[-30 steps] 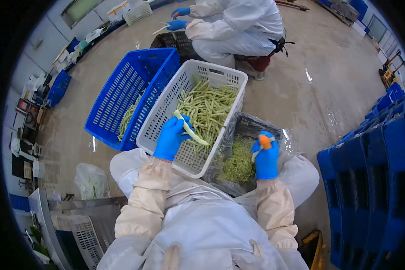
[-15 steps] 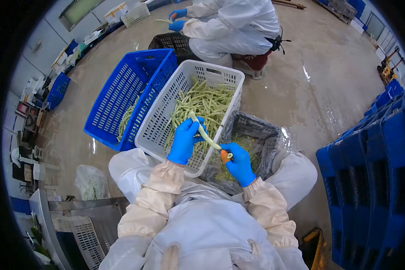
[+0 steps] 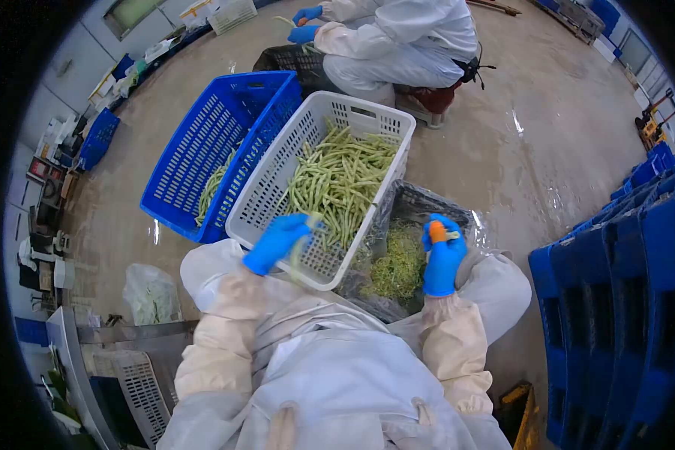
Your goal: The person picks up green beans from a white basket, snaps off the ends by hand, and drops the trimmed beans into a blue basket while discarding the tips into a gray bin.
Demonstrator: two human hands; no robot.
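1. A wet, greyish-brown floor stretches across a large room, its pale wall lined on the left with assorted containers.
2. Dark blue pallets are stacked along the right side.
3. Another person in white sits ahead, blue-gloved, holding a thin pale strip above a dark crate.
4. The wearer, in white clothing, has both knees spread around the near containers.
5. A blue crate stands right alongside a white crate; some green pods lie in the blue one.
6. The white crate holds a heap of beans, gathered mostly toward its far end.
7. Just right of it, a plastic-lined dark bin contains greenish scraps.
8. A translucent bag rests on the floor at the left.
9. The left grip, blurred and blue-gloved, pinches a pale pod over the white crate's near left part.
10. The right grip, also blue-gloved, is closed around a small pale object near the bin's right side; what it is cannot be told.
11. An orange piece shows at that grip's fingers.
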